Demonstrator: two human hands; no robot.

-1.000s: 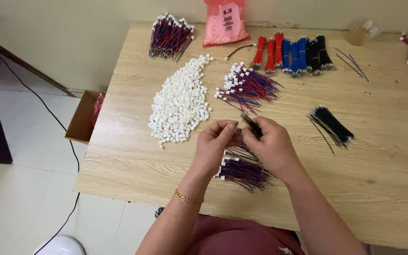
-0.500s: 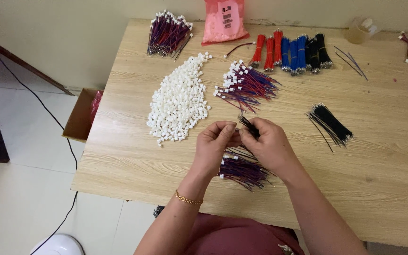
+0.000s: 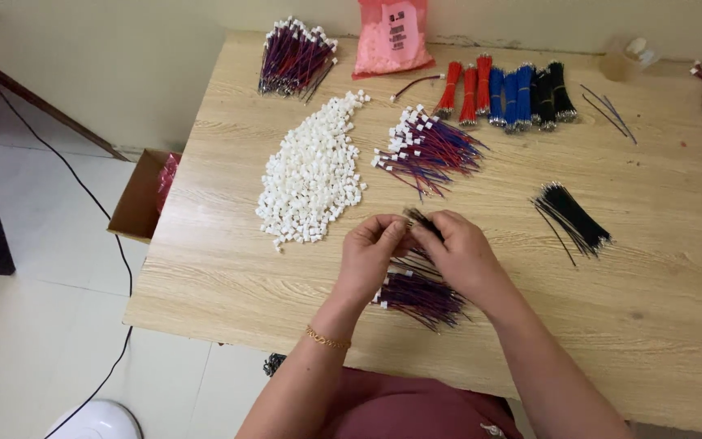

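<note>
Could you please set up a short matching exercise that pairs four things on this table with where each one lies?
Things:
1. pile of white plugs
2. pink bag
3. loose black wires
4. cardboard box

Places:
A. on the floor by the table's left edge
B. right of the hands
C. at the table's far edge
D. left of the middle, beyond the left hand

Pairs: 1-D, 2-C, 3-B, 4-A

Left hand (image 3: 371,254) fingertips now pressed closer to right hand (image 3: 457,254); black wires (image 3: 421,219) perhaps slightly lower.
</note>
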